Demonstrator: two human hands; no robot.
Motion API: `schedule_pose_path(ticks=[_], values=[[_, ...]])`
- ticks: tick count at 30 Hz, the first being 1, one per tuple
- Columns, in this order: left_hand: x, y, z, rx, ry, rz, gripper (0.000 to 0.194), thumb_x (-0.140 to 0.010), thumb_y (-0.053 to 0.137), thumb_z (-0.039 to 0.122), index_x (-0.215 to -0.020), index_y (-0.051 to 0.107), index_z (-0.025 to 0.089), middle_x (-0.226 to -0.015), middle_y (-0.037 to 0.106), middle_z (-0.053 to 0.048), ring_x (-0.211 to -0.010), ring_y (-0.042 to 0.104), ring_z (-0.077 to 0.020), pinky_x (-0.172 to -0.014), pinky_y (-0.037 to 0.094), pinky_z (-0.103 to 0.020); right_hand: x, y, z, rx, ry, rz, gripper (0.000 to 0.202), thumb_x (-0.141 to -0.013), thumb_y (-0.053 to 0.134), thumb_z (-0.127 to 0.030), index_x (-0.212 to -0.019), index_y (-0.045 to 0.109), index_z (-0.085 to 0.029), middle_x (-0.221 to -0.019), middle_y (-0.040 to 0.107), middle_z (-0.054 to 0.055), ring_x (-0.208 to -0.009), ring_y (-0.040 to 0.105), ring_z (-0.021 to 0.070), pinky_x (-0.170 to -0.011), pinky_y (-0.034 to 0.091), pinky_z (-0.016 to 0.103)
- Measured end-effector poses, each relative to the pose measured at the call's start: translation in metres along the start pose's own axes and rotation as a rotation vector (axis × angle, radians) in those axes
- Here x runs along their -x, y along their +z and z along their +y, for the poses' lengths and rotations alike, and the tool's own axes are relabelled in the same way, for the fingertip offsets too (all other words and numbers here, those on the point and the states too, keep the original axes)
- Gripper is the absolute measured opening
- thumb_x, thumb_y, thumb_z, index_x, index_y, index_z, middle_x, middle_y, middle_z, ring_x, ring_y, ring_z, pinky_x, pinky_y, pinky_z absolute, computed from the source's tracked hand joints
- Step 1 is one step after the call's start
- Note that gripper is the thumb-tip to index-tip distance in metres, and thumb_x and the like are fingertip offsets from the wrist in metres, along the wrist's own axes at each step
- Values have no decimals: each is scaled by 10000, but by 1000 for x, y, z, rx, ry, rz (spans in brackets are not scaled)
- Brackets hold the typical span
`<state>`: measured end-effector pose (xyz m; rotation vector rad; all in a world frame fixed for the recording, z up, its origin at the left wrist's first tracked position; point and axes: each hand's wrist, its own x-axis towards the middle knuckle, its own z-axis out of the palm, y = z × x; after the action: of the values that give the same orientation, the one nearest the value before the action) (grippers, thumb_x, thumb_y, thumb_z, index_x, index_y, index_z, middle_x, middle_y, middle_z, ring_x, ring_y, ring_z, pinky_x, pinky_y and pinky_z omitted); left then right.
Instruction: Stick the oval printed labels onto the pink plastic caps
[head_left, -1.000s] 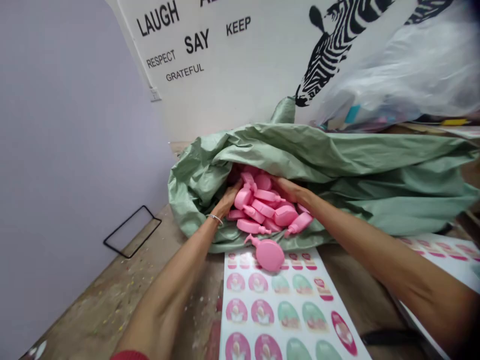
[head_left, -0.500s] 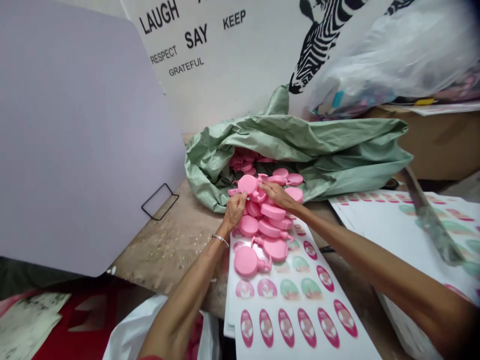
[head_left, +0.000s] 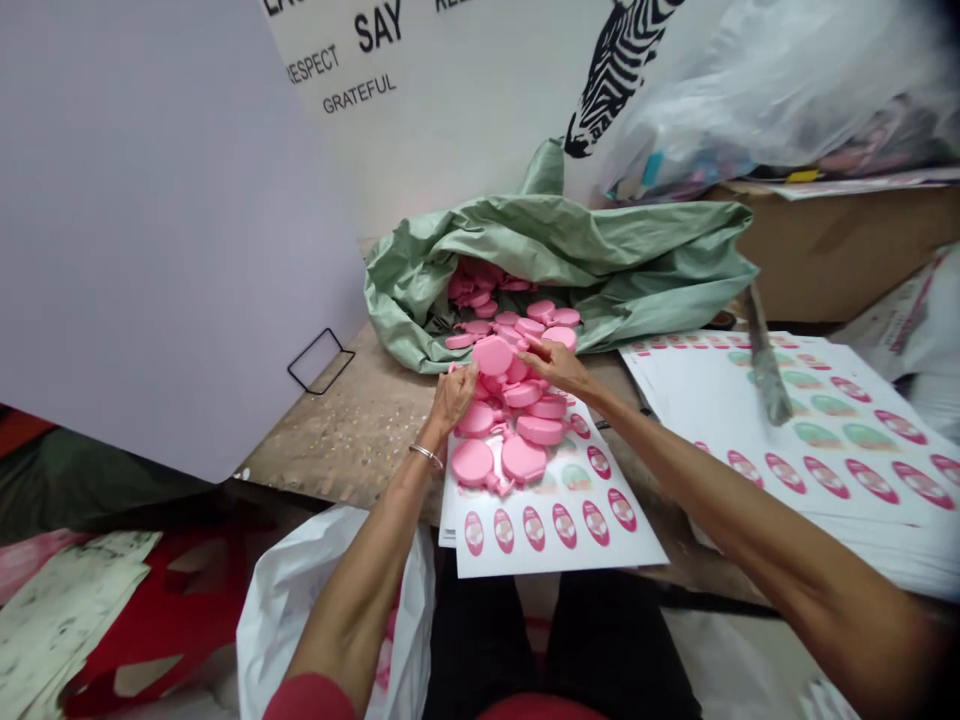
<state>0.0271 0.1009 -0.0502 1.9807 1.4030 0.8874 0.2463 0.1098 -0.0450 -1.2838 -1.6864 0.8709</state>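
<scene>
Pink round flat plastic pieces with stubby necks (head_left: 472, 463) sit in a loose heap, from the mouth of the green crinkled fabric sack (head_left: 652, 235) down onto a white printed sheet with pink and green ovals (head_left: 555, 555). Left hand (head_left: 455, 395): fingers curled in against the heap's left side; right hand (head_left: 553, 362): fingers bent over its right side. Can't tell whether either is pinching a piece, contacts hidden. Main risk: necks look able to hook neighbours, so lifting one could drag others and topple the heap. Sheet looks slick and its near end overhangs the brown speckled worktop (head_left: 322, 450); a pull toward near could slide it, tipping pieces off the edge, maybe into the white plastic bag (head_left: 289, 590) at near left. Scuffed prints also possible if pieces scrape across.
</scene>
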Motion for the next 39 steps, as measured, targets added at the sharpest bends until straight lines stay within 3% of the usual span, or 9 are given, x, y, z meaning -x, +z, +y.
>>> schedule_pose_path(ticks=[4,7,11,17,22,24,27,30,39], values=[[16,-9,6,19,48,-69,424,-971,297,397,-975,656,172,-997,702,-87,-1000,609,-223,-1029,365,-389,19,-37,-5,259,-52,0,369,-871,485,-413,-1128,608,-180,-991,677,46,-890,608,199,-775,471,299],[28,-15,5,42,89,-89,469,-963,321,401,-1283,549,145,-1347,572,-138,-1275,494,-233,-1097,322,-380,54,-75,-3,468,-31,-16,359,-897,428,-334,-1178,599,-190,-1076,690,84,-961,625,221,-832,472,329],[53,-23,3,14,76,-30,529,-954,353,402,-1369,465,93,-1465,438,-182,-1387,370,-249,-1155,254,-415,115,-96,14,719,16,-157,255,-795,530,-202,-999,683,-179,-950,713,111,-862,647,242,-797,461,348],[129,-33,18,-100,74,112,529,-921,487,442,-1347,474,127,-1356,513,-185,-1298,460,-271,-1082,378,-448,145,-85,35,1012,46,-196,224,-837,450,-175,-907,656,-120,-932,675,194,-887,641,317,-792,434,427],[207,-17,37,-288,104,-99,1062,-650,776,543,-1496,258,164,-1564,193,-223,-1446,176,-391,-1120,265,-586,149,-59,3,972,126,92,319,-907,362,-215,-1114,550,-62,-873,672,192,-729,645,274,-644,449,363],[223,-10,37,-355,133,-177,1073,-624,814,477,-1496,271,170,-1569,173,-236,-1452,133,-413,-1116,213,-636,159,-34,-20,826,25,95,349,-935,361,-260,-1203,511,-93,-924,687,157,-733,655,238,-647,478,339],[226,-9,30,-433,137,-205,848,-719,756,299,-1458,361,167,-1566,185,-241,-1459,120,-399,-1117,187,-643,171,10,-48,743,-223,-107,392,-928,465,-365,-1253,522,-151,-1129,675,144,-939,663,249,-798,506,351],[213,-16,21,-461,109,-214,702,-753,711,243,-1401,453,170,-1564,199,-232,-1457,145,-386,-1122,189,-628,168,38,-59,883,-212,-171,444,-889,553,-422,-1251,557,-164,-1124,689,154,-947,666,298,-768,501,383],[192,-43,15,-395,36,-328,942,-632,797,523,-1417,414,167,-1508,318,-240,-1412,269,-396,-1105,239,-630,142,25,-46,1024,-88,-191,494,-860,539,-539,-1195,591,-179,-990,729,134,-860,688,287,-656,442,321]])
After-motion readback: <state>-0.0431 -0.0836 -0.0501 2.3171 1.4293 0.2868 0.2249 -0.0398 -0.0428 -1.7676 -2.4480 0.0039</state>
